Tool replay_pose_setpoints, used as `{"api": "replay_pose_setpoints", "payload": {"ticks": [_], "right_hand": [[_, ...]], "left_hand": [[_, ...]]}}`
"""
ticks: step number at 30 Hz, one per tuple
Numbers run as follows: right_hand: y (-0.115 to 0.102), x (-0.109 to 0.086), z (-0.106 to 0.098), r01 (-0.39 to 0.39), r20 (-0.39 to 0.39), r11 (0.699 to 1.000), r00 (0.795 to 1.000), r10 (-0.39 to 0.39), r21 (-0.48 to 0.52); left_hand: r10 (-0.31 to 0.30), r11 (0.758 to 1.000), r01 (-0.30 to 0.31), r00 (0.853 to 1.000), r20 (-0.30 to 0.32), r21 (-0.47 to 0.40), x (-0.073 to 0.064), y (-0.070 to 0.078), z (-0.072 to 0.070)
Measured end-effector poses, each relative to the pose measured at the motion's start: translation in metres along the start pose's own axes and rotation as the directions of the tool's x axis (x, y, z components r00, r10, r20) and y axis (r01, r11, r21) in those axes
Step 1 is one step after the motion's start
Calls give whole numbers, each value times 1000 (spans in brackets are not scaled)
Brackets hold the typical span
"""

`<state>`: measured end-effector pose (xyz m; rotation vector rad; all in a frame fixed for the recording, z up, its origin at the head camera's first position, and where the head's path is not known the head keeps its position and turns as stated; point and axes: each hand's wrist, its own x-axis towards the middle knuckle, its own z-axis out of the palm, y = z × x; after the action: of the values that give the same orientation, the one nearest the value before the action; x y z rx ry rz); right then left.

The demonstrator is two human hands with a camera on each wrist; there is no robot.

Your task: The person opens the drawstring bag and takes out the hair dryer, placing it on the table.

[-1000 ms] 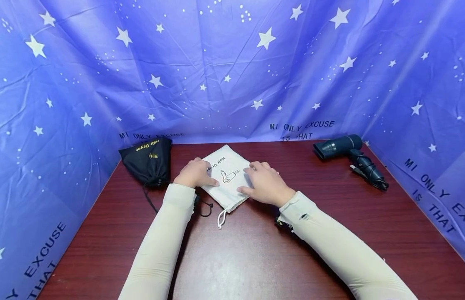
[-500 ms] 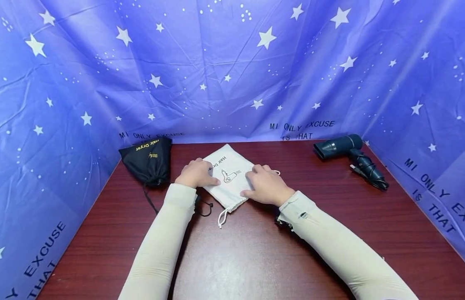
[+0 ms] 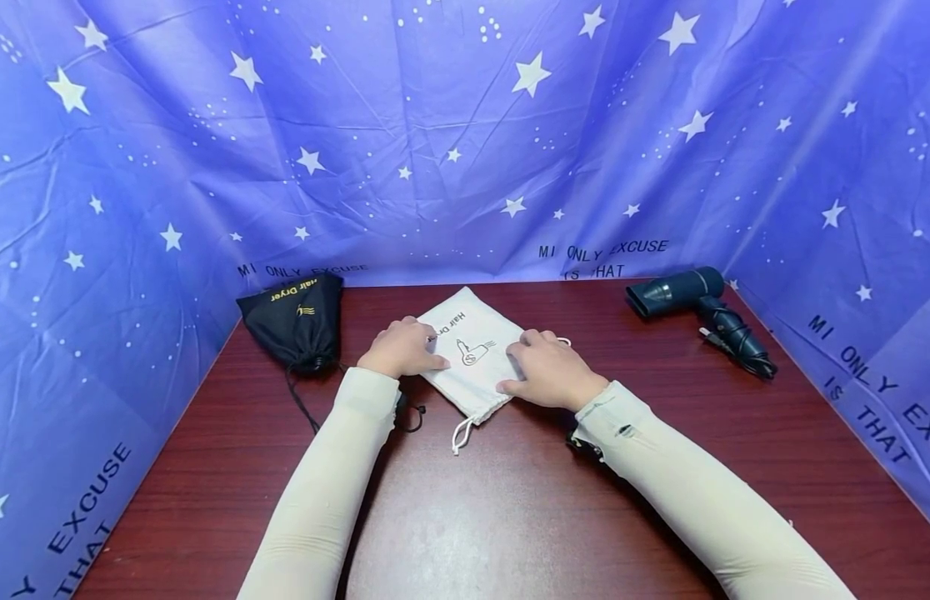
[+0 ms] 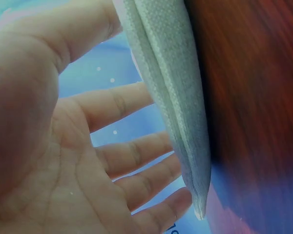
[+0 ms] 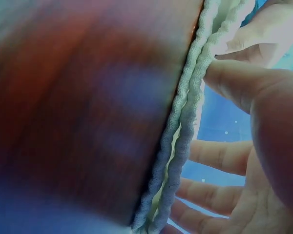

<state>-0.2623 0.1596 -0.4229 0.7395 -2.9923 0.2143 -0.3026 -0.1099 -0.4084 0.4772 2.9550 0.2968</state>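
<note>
A flat white drawstring pouch [image 3: 489, 329], printed "Hair Dryer" with a small dryer drawing, lies tilted on the table between both hands. My left hand [image 3: 401, 348] rests on its left side, fingers extended; the left wrist view has the fingertips on top of the pouch's folded edge [image 4: 173, 83]. On the right side my right hand [image 3: 551, 371] touches the cloth with extended fingers and thumb. Its wrist view looks along the gathered mouth [image 5: 188, 102], where the two layers part slightly. A white cord loop [image 3: 461, 435] hangs off the near corner.
At the back left lies a black drawstring pouch [image 3: 294, 325] with yellow "Hair Dryer" print, its dark cord trailing toward my left sleeve. A dark hair dryer [image 3: 678, 293] with its cable wrapped round the handle lies at the back right. Starry blue cloth [image 3: 435, 217] encloses the reddish-brown table [image 3: 465, 533].
The white pouch has slid slightly to the right, and both hands have moved right along with it. The black pouch and hair dryer stay in place.
</note>
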Motion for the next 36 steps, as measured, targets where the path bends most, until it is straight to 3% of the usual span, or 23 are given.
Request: {"api": "replay_pose_setpoints", "payload": {"ticks": [10, 18, 36], "right_hand": [[12, -9, -2, -9, 1, 1000, 1000, 9, -1], [19, -15, 0, 0, -24, 1000, 1000, 0, 8], [38, -34, -8, -19, -7, 1000, 1000, 19, -4]], "left_hand": [[37, 999, -37, 999, -15, 8, 2, 8, 4], [31, 1000, -31, 999, -12, 5, 3, 15, 8], [54, 998, -54, 998, -25, 15, 13, 44, 18]]}}
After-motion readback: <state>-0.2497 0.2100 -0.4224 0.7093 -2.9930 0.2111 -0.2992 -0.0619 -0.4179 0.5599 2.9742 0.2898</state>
